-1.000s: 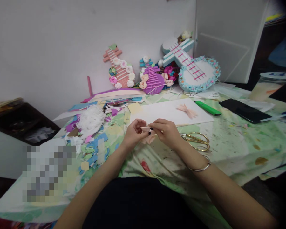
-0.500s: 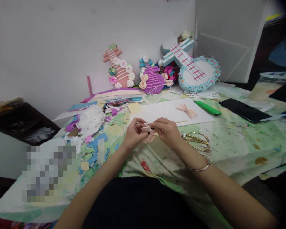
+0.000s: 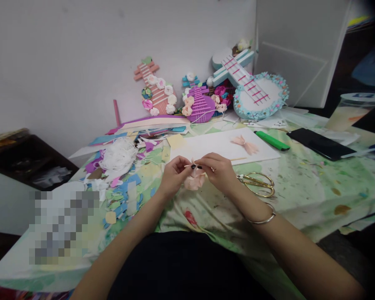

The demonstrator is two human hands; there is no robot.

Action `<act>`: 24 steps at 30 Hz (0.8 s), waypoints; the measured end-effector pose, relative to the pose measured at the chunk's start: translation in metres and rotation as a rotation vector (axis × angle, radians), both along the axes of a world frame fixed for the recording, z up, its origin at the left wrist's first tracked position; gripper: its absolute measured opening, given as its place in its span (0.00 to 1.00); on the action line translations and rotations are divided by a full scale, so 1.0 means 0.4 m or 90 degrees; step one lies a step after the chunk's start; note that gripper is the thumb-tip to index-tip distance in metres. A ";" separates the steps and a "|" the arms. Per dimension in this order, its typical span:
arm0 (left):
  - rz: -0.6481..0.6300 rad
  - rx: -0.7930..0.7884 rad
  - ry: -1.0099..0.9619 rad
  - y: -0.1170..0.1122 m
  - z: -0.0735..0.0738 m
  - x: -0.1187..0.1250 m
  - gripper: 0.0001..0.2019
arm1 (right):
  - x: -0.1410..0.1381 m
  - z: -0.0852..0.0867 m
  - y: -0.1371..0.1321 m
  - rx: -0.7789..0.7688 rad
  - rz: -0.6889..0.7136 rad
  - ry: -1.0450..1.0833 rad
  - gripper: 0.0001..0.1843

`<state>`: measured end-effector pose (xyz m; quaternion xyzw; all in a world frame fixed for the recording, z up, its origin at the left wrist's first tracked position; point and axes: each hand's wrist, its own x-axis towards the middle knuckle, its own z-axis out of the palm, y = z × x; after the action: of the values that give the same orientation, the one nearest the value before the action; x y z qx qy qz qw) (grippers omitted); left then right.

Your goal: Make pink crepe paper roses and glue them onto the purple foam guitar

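Both hands pinch one pink paper flower (image 3: 194, 181) above the table (image 3: 300, 187); left hand (image 3: 174, 174) and right hand (image 3: 218, 172) fingertips closed on it; gold scissors (image 3: 258, 183) lie near.

A single head-worn camera looks forward and down over the table (image 3: 300, 196); close in; facing the wall (image 3: 65, 62).

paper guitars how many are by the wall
3: pink guitar at left, purple guitar in the middle, white-and-blue guitar at right, all against the wall. More may be hidden behind them.
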<state>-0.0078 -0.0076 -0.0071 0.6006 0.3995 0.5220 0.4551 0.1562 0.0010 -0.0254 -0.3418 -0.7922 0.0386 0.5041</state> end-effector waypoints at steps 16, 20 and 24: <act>0.015 0.048 0.046 -0.008 0.004 -0.003 0.13 | 0.004 0.020 -0.008 -0.087 0.008 -0.055 0.07; 0.009 0.066 0.056 -0.011 0.005 -0.004 0.12 | 0.003 0.021 -0.006 -0.093 0.012 -0.032 0.07; -0.007 0.092 0.072 -0.006 -0.003 -0.007 0.10 | 0.004 0.020 -0.006 -0.105 0.014 -0.009 0.06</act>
<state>-0.0105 -0.0101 -0.0082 0.6629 0.3823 0.5122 0.3901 0.1577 -0.0014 -0.0172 -0.3736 -0.7938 0.1070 0.4678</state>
